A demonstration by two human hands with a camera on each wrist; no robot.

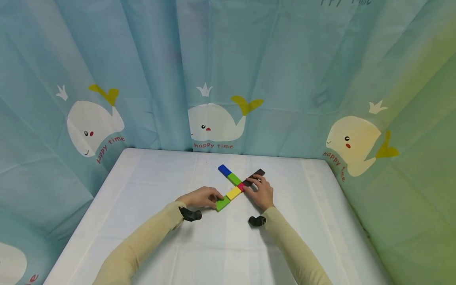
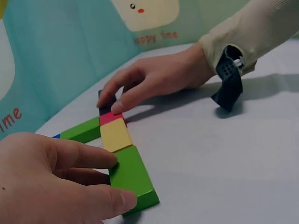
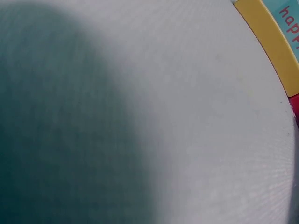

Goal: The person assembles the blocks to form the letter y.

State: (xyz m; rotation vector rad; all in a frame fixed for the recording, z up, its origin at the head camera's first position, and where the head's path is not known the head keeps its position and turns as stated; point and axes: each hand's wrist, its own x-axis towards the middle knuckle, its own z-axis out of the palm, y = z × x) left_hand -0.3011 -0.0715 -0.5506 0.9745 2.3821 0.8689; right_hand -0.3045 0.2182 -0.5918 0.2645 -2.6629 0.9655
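My left hand (image 1: 202, 197) is at the near end of a row of flat coloured blocks. Its thumb and fingers touch edges of the green block (image 2: 133, 177) there. A yellow block (image 1: 233, 193) adjoins it, then a red block (image 2: 111, 117), then a black strip (image 1: 259, 172) pointing away to the right. My right hand (image 1: 261, 192) pinches the black strip close to the red block, index finger on the far side and thumb at their joint. Another green block (image 1: 234, 179) and a blue block (image 1: 224, 170) branch off far left. In the right wrist view, the yellow block's edge shows; the hand is hidden.
The blocks lie on a white-covered table (image 1: 171, 170). Light blue curtains (image 1: 153, 79) with printed whales stand behind it and at both sides. A dark strap (image 1: 257, 221) hangs from the right cuff and another dark strap (image 1: 191, 214) from the left.
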